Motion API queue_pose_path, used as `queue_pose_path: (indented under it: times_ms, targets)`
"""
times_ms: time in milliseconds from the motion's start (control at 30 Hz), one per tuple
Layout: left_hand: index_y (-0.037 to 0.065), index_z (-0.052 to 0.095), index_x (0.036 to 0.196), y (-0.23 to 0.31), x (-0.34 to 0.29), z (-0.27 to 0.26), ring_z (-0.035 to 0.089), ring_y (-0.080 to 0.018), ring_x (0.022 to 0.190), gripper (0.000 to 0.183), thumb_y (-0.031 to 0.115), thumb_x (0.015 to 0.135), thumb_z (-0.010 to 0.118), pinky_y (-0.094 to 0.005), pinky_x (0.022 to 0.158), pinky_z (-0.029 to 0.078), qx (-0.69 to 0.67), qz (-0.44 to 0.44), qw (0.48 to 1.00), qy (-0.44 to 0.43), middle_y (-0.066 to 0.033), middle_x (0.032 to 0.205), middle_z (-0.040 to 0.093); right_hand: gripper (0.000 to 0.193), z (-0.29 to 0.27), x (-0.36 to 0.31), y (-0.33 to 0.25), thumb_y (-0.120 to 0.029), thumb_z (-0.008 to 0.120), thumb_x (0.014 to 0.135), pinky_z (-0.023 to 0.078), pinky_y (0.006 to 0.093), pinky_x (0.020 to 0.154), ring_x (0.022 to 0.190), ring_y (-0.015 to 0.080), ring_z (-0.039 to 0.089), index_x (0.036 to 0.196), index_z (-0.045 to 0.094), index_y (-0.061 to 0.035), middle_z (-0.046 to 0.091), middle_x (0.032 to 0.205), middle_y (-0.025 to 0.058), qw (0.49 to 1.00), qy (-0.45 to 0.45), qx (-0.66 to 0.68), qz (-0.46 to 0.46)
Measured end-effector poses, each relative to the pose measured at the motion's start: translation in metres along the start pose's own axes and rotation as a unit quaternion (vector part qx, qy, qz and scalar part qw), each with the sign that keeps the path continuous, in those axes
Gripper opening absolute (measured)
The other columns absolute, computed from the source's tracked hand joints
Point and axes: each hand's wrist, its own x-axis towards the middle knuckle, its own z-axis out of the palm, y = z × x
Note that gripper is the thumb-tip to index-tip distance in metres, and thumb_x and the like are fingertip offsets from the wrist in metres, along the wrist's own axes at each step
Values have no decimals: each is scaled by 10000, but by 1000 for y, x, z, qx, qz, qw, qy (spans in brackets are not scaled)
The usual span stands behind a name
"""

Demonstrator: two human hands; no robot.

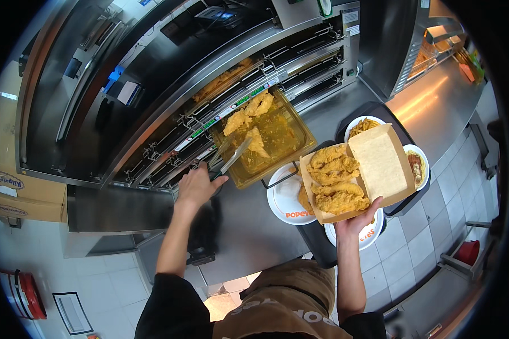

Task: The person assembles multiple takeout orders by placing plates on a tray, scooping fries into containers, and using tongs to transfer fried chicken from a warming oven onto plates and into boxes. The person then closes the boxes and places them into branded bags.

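My left hand (195, 185) is closed on a pair of metal tongs (236, 156), whose tips reach into an amber pan (303, 134) jutting from the warming cabinet. At those tips lies a fried chicken strip (257, 142); whether they pinch it I cannot tell. More breaded pieces (249, 113) rest at the pan's far end, and crumbs cover its bottom. From below, my right hand (358, 222) holds an open cardboard box (382, 161) tilted beside the pan. Several golden chicken strips (335, 172) fill the box's left half; its lid side is bare.
A stacked warming cabinet (169, 130) spans the back left. White round bowls with food, including a fries bowl (363, 125) and a bowl (417, 166) at right, stand on black trays (398, 118). Another white bowl (283, 195) sits under the pan's wire handle. The steel counter (249, 226) runs below.
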Motion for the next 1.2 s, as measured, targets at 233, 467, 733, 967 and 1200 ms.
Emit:
queue_pose_path:
  times_ms: [233, 467, 733, 967, 1200]
  targets:
    - [-59, 609, 1214, 1, 26, 8, 658, -364, 952, 796, 587, 767, 736, -426, 876, 491, -203, 12, 977, -58, -273, 1000, 663, 735, -11, 10, 5, -609, 450, 973, 408, 428, 1090, 1321, 269, 454, 1471, 331, -83, 444, 1439, 102, 1000, -6, 12, -9]
    - [-5, 575, 1054, 13, 65, -11, 704, -391, 784, 521, 454, 852, 716, -492, 689, 550, 75, 57, 985, 142, -214, 781, 700, 728, -12, 9, -3, -610, 451, 972, 416, 425, 1083, 1310, 269, 466, 1463, 348, -82, 462, 1425, 103, 999, 10, 35, -4]
    - [41, 559, 1229, 8, 60, 9, 698, -400, 759, 573, 472, 871, 682, -497, 669, 546, 138, 53, 984, 98, -193, 822, 711, 723, -10, 7, -5, -606, 459, 971, 416, 425, 1085, 1309, 270, 469, 1456, 359, -78, 460, 1430, 113, 999, 2, 49, 5]
    - [-43, 572, 1141, 22, 28, -20, 692, -427, 858, 732, 577, 787, 733, -503, 776, 535, 80, 50, 995, 20, -271, 838, 695, 722, -10, 8, -4, -603, 448, 976, 409, 429, 1091, 1315, 282, 463, 1458, 353, -74, 458, 1432, 119, 999, 9, 36, -11]
    - [-83, 641, 1082, 78, 72, -40, 676, -367, 1013, 729, 590, 809, 708, -438, 862, 527, 94, 44, 991, -80, -256, 1019, 699, 726, -7, 5, -3, -610, 441, 976, 408, 432, 1089, 1313, 282, 464, 1457, 354, -73, 461, 1431, 118, 999, 8, 52, 10]
